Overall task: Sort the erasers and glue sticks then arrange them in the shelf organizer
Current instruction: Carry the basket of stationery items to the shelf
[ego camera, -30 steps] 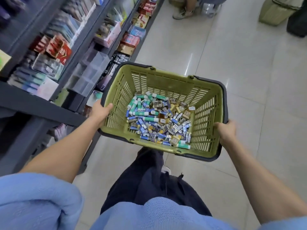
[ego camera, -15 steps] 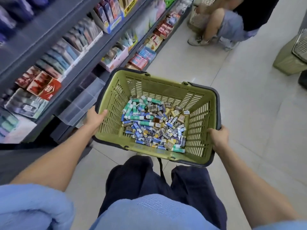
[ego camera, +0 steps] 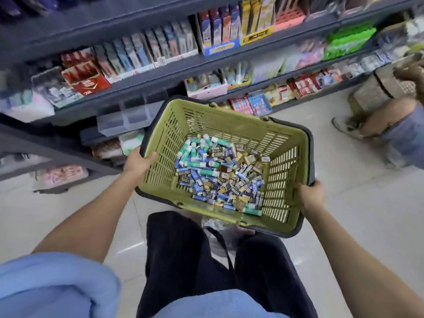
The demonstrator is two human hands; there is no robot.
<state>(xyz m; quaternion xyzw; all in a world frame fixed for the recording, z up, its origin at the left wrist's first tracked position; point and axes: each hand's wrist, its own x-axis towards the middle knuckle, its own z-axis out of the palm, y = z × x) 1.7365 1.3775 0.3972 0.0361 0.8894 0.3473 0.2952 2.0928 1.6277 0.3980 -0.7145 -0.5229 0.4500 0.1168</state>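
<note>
Basket: an olive slotted plastic basket with a dark rim, carried low in front of the person and tilted a little, near the shelves.
Left hand: the left hand grips the basket's left end, fingers hooked over the rim.
Right hand: the right hand is clamped round the dark rim at the right near corner.
Glue sticks: the green-and-white glue sticks lie mostly toward the far left of the heap on the basket bottom.
Erasers: the small wrapped erasers, blue and brownish, are mixed in and fill the rest.
Shelf organizer: a clear compartmented shelf organizer sits on a low shelf just beyond the basket's left end; it is too blurred to tell what it holds.
Handling, basket: I'd judge it light and stiff; a hold at both ends suits it.
Handling, pieces: the sticks look smooth and round, likely to roll, best pinched across the barrel. The erasers look light and sturdy, easy to take by their flat sides or scoop several at once.
Risk: small pieces could slip out if the basket tips further.
</note>
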